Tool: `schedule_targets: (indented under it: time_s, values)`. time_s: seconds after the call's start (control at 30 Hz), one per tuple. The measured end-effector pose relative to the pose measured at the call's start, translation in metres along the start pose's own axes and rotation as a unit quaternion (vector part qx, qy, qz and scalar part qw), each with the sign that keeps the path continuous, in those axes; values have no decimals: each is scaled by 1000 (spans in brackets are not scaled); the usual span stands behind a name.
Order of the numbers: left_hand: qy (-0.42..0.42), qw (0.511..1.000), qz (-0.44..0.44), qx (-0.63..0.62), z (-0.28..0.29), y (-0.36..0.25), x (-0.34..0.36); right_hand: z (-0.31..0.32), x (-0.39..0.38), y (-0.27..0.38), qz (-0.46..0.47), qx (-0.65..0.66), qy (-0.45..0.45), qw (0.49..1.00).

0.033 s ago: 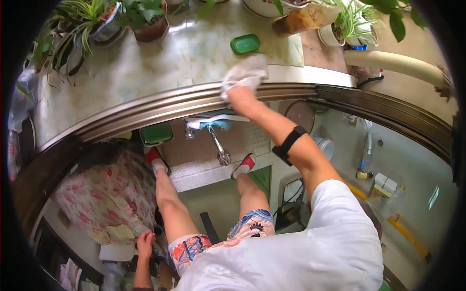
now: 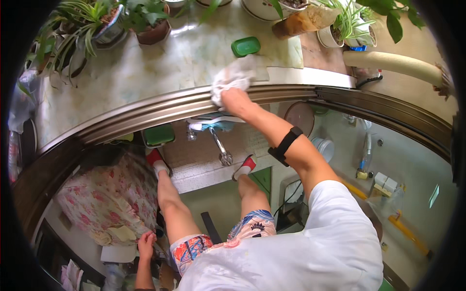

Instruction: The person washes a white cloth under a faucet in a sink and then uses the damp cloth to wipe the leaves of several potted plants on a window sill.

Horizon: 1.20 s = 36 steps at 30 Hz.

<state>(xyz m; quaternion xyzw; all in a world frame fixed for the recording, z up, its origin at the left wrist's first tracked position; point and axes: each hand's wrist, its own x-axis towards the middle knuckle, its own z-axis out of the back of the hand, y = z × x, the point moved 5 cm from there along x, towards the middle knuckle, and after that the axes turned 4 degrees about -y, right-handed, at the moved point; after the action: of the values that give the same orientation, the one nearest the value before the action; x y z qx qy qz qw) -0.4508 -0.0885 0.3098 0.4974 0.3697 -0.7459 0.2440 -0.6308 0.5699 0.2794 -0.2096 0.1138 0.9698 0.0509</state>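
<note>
My right hand (image 2: 236,102) is closed around a crumpled whitish rag (image 2: 232,77), which covers part of the brown metal window track (image 2: 167,109) and the edge of the pale marbled sill (image 2: 160,65). The rag's far end is blurred. Just beyond it on the sill sits a small green dish (image 2: 245,46). Low on the left, my left hand (image 2: 146,242) hangs beside the floral cover (image 2: 109,194), its fingers curled together. What they hold, if anything, does not show.
Potted plants (image 2: 153,31) line the sill's far side, with a brown-stained bottle (image 2: 306,22) at right. A pale pipe (image 2: 393,63) runs along the right. Below the track are a faucet (image 2: 218,145) and a green tray (image 2: 158,135). My red-and-white shoes (image 2: 245,166) stand on a ledge.
My right hand has slid the rag a little to the left along the track. My left hand has hardly moved.
</note>
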Motion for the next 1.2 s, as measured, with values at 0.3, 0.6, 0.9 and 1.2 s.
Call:
schedule_targets:
  time_s: [0.3, 0.6, 0.9, 1.2]
  values:
    - [-60, 994, 49, -79, 50, 34, -31, 78, 78, 203, 49, 574, 53, 815]
    - [-96, 987, 90, -97, 84, 36, -56, -36, 164, 421, 198, 113, -114, 967]
    - [-96, 993, 38, -49, 87, 29, -19, -47, 87, 218, 232, 161, -190, 940]
    - [-26, 998, -48, -21, 9, -45, 3, -28, -73, -134, 12, 31, -110, 993]
